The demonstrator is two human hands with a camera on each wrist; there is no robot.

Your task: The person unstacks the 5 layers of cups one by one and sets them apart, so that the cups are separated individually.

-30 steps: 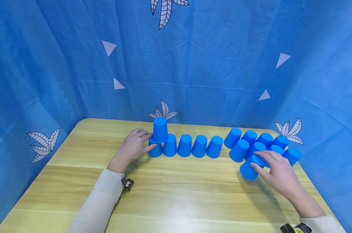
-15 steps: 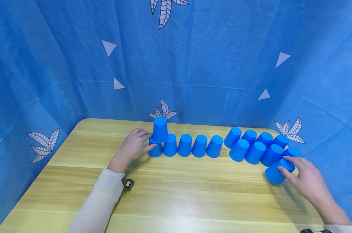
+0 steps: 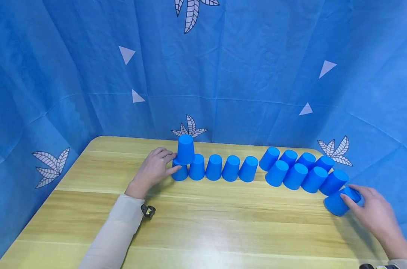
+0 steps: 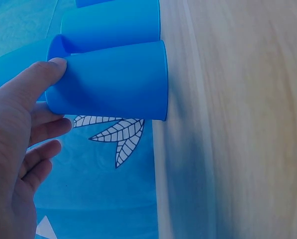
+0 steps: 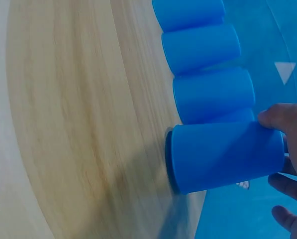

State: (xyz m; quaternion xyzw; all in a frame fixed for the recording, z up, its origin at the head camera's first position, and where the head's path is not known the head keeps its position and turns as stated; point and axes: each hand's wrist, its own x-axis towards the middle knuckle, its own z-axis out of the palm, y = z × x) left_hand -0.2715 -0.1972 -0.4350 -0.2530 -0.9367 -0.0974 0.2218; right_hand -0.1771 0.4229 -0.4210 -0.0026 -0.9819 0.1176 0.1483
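At the left end of a row of upside-down blue cups, one upper cup (image 3: 185,149) stands atop the lower cups. My left hand (image 3: 156,166) pinches around the place where it meets the lower end cup (image 4: 113,82); the left wrist view has the thumb at that cup's narrow end, with the other fingers partly behind. On the far right, my right hand (image 3: 375,209) grips another blue cup (image 3: 338,203) near its narrow end, thumb in front. This held cup (image 5: 223,157) is mouth down, with a dark strip along its rim.
Several upside-down cups (image 3: 231,169) continue the left row. Two slanting rows of cups (image 3: 295,176) stand at the right, just left of the held cup. A blue patterned curtain (image 3: 203,74) hangs behind the wooden table (image 3: 203,224).
My right hand has moved right along the front of the near slanting row with the gripped cup, to beyond its right end. The left hand and the upper cup have stayed put.
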